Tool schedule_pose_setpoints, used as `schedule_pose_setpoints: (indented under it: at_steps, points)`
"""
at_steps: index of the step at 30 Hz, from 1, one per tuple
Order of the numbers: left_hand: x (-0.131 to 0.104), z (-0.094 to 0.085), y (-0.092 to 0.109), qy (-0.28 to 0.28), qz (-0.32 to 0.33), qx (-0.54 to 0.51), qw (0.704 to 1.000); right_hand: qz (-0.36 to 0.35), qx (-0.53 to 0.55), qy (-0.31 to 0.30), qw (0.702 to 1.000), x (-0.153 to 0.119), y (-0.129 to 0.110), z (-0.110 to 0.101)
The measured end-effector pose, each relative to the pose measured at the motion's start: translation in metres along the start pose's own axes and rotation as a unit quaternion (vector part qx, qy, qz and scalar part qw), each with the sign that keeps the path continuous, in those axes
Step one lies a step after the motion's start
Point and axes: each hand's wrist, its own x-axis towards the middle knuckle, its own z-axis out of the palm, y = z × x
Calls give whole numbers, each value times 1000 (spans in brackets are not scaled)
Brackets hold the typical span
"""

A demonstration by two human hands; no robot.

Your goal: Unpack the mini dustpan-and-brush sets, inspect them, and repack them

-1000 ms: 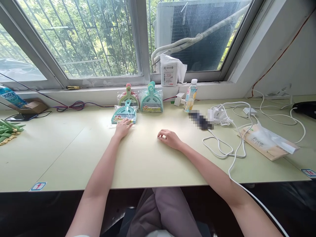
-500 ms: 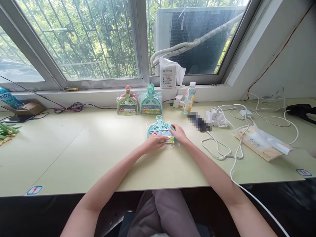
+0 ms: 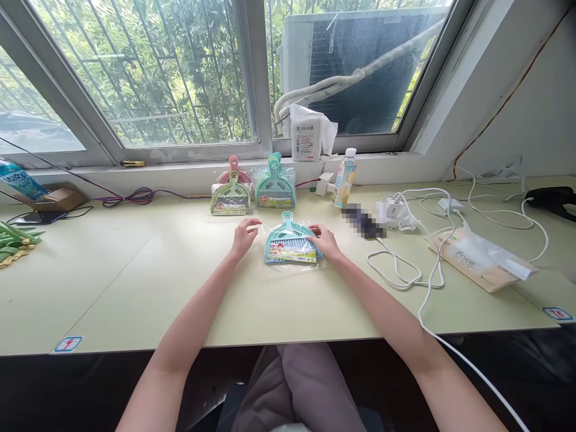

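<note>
A light-blue dustpan and brush set in a clear plastic bag lies flat on the table before me, its handle away from me and a printed label across its front. My right hand is closed on the set's right edge. To the left of it, my left hand is open and apart from the set, fingers loosely bent, holding nothing I can see. Behind it, a green dustpan set leans in front of a pink dustpan set. Beside them stand several bagged teal dustpan sets.
A drink bottle and a blurred dark object sit right of the sets. White cables cross the right side by a flat tissue pack. Green stalks lie far left. A tissue pack stands on the sill.
My left hand has left the front of the blue set and moved left and away from me. The green set at the back has shifted slightly lower, showing more of the pink one.
</note>
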Motion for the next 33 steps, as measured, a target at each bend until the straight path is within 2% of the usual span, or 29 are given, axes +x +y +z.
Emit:
schedule_pose_setpoints:
  at_steps: [4, 8, 25, 33]
  points:
    - [1, 2, -13, -6, -49, -6, 999, -3, 3, 1, 1000, -1, -1, 0]
    - [-1, 6, -10, -33, -49, -20, 998, -11, 9, 7, 1000, -1, -1, 2]
    - [-5, 14, -2, -33, -53, -7, 998, -8, 42, -1, 999, -3, -5, 0]
    - [-5, 13, 0, -33, -69, -2, 997, -40, 104, 24, 993, -9, -23, -7]
